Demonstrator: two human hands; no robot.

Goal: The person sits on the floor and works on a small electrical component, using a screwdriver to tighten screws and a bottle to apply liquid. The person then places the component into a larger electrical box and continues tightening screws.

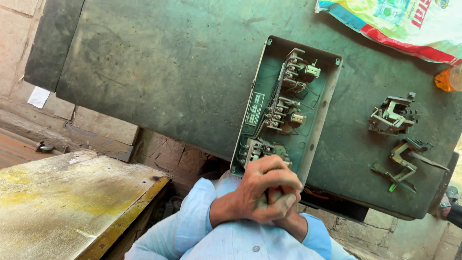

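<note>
The person is clasping both hands together at the near edge of the dark workbench (168,72), close against the light blue shirt (231,240). The left hand (262,190) is lying on top, its fingers wrapping over the right hand (284,209), which is mostly hidden beneath; something small may be pinched between them, but that cannot be told.

Just beyond the knuckles, the open green metal box (313,139) is lying flat on the bench, its near end overhanging the edge toward the person, so the three switch blocks (284,115) mounted inside are facing up and within easy reach. Two loose metal brackets (392,115) are resting well apart to the right, set aside from the box. A colourful printed sack (399,24) is lying at the far right corner, and a yellowed wooden board (72,202) is sitting lower at the near left.
</note>
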